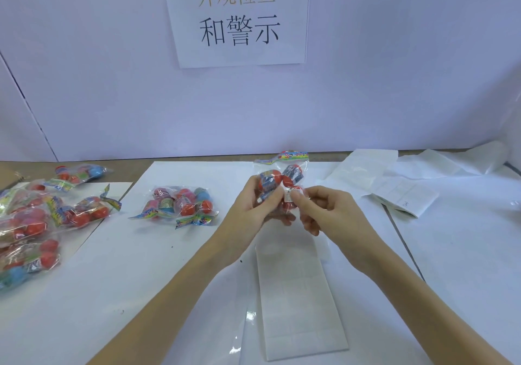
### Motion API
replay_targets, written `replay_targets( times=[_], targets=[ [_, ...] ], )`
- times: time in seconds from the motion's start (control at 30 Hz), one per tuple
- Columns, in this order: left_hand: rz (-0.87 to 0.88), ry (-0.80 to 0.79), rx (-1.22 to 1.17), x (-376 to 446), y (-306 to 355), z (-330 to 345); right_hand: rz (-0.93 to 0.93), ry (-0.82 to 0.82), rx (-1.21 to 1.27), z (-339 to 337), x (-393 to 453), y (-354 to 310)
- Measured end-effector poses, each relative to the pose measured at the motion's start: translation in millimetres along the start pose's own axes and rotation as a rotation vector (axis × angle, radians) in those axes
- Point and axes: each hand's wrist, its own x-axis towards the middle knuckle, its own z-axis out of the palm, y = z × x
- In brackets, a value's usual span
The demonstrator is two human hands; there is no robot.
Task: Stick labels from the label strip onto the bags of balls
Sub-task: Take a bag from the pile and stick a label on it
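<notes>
My left hand [255, 205] grips a clear bag of red balls [284, 177] and holds it upright above the table. My right hand [318, 209] pinches a small white label [291, 195] against the bag's lower front with thumb and forefinger. The white label strip [298, 299] lies flat on the table beneath my hands, running toward me.
Two bags of balls [180, 205] lie left of centre on white paper. A pile of several more bags [39, 218] sits at the far left. Used backing strips [394, 184] lie at the back right. A white wall with a printed sign [238, 17] stands behind.
</notes>
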Motion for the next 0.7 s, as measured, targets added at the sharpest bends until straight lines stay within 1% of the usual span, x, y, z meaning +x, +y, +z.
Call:
replay_targets(
  times=[0.07,0.1,0.13,0.17,0.2,0.23,0.27,0.3,0.33,0.37,0.4,0.43,0.47,0.5,0.53,0.6,0.7],
  targets=[
    [-0.012,0.060,0.073,1,2,-1,0.090,0.047,0.094,-5,2,-5],
    [0.009,0.114,0.135,1,1,-2,0.132,0.058,0.198,-11,3,-8],
    [0.056,0.168,0.197,2,1,-5,0.151,0.017,0.370,-17,4,-13],
    [0.125,0.223,0.280,2,1,-9,0.129,-0.097,0.628,-23,3,-17],
    [0.205,0.278,0.403,2,0,-13,0.077,-0.275,0.931,-29,2,-22],
    [0.279,0.332,0.557,3,-1,-18,0.002,-0.495,1.193,-34,0,-24],
    [0.343,0.397,0.733,4,-3,-23,-0.062,-0.691,1.331,-39,-1,-26],
    [0.380,0.467,0.931,5,-5,-27,-0.100,-0.790,1.348,-41,-2,-27],
    [0.352,0.527,1.147,6,-8,-32,-0.110,-0.815,1.286,-40,-1,-26],
    [0.228,0.563,1.361,7,-12,-37,-0.103,-0.812,1.197,-38,-1,-25],
    [0.028,0.555,1.549,6,-14,-42,-0.085,-0.781,1.106,-35,-1,-22],
    [-0.167,0.512,1.691,4,-15,-47,-0.062,-0.732,1.028,-33,-1,-18],
    [-0.273,0.462,1.784,3,-16,-51,-0.035,-0.673,0.965,-31,1,-12],
    [-0.285,0.416,1.831,3,-16,-55,-0.007,-0.615,0.919,-29,3,-8],
    [-0.242,0.378,1.824,4,-15,-59,0.021,-0.566,0.888,-27,5,-4],
    [-0.096,0.320,1.682,9,-14,-63,0.068,-0.501,0.835,-22,7,-1],
    [0.084,0.300,1.282,13,-10,-56,0.128,-0.419,0.818,-17,8,2]
  ],
)
